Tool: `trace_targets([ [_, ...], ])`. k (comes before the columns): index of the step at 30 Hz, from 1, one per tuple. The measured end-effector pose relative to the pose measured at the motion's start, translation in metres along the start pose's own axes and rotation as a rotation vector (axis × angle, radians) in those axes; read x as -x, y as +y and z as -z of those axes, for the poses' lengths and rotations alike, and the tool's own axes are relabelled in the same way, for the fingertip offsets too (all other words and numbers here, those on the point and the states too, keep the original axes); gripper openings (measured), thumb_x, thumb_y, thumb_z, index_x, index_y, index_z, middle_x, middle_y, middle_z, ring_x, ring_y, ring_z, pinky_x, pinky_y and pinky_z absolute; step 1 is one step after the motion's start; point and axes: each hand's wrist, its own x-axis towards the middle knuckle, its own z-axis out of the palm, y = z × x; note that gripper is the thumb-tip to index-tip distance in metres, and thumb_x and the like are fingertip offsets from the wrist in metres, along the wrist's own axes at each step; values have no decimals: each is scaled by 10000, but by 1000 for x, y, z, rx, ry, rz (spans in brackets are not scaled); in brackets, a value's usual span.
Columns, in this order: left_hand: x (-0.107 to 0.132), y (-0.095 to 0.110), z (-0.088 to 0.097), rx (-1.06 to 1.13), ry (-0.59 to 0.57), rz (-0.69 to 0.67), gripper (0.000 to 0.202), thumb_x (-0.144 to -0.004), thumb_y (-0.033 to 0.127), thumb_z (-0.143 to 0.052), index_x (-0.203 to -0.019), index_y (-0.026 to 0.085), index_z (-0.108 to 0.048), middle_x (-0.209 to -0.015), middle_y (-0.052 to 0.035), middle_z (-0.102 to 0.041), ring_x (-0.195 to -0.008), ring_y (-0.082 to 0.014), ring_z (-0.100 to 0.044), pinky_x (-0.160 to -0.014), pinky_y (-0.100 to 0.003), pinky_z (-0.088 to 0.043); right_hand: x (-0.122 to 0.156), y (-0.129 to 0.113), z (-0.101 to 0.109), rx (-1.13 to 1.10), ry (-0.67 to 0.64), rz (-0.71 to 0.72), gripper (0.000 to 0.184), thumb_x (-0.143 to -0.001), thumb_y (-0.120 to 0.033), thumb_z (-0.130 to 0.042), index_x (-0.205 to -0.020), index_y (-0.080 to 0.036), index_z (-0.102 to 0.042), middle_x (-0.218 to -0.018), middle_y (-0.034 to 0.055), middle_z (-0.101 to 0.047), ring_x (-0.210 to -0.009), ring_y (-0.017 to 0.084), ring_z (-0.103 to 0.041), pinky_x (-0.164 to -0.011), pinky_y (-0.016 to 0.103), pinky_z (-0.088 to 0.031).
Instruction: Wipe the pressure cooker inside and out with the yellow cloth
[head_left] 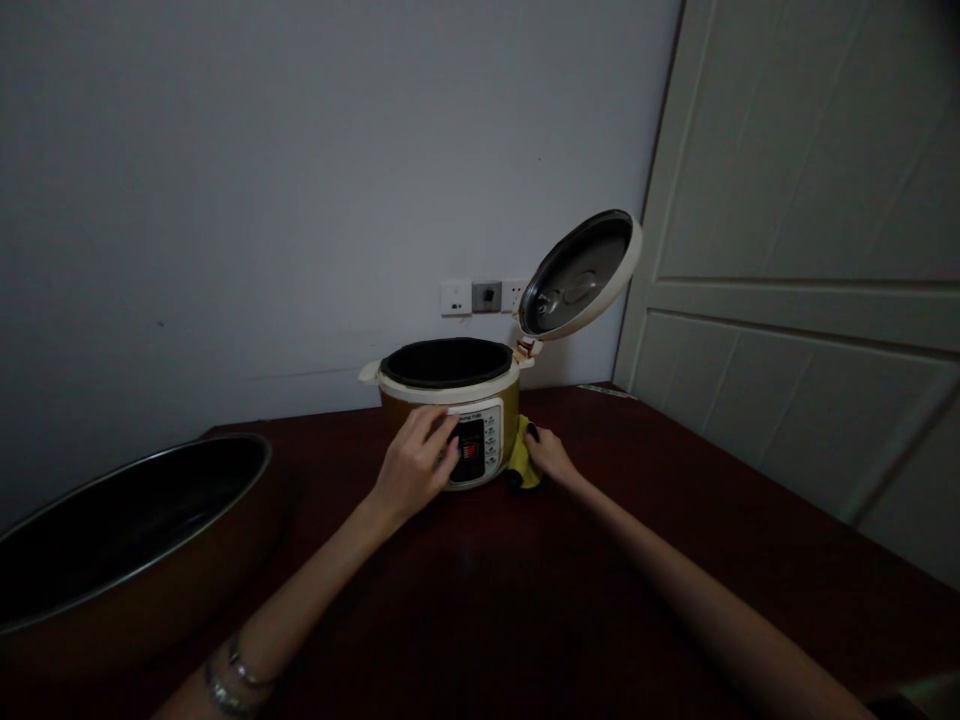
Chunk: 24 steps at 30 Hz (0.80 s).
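Note:
A golden-brown electric rice cooker (pixel 420 405) with a white rim stands near the back of a dark red table (pixel 585 560). Its lid (pixel 577 275) is swung up and open on the right, and the dark inner pot shows. My left hand (pixel 412 465) rests against the cooker's front, fingers curled beside the white control panel (pixel 480 445). My right hand (pixel 550 455) is closed on a yellow cloth (pixel 525 455) pressed to the cooker's lower right side.
A large dark pan (pixel 112 550) with a brown wall sits at the near left of the table. Wall sockets (pixel 484 296) are on the grey wall behind the cooker. A white panelled door (pixel 810 250) fills the right.

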Motion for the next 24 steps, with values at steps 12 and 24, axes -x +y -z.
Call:
trace_targets([
  [12,43,89,-34,1209,-730,1292,236,-872,319,-448,-936,127,-569,-771,-111,-662,-623,-211,-658,-566,-348,-523,-17,16,0,-306,-124,-219,146,-800,-252,-600,-803,-117,-655,-746,102,-712,-723,200,-679,-604,235,-501],
  [24,2,100,-111,1741,-46,1907,396,-899,250,-472,-1227,34,-420,-1223,-275,-538,-888,-216,-692,-776,-285,-547,5,12,15,-555,-131,-360,101,-728,-159,-681,-706,-122,-590,-626,70,-667,-596,152,-648,-502,199,-500],
])
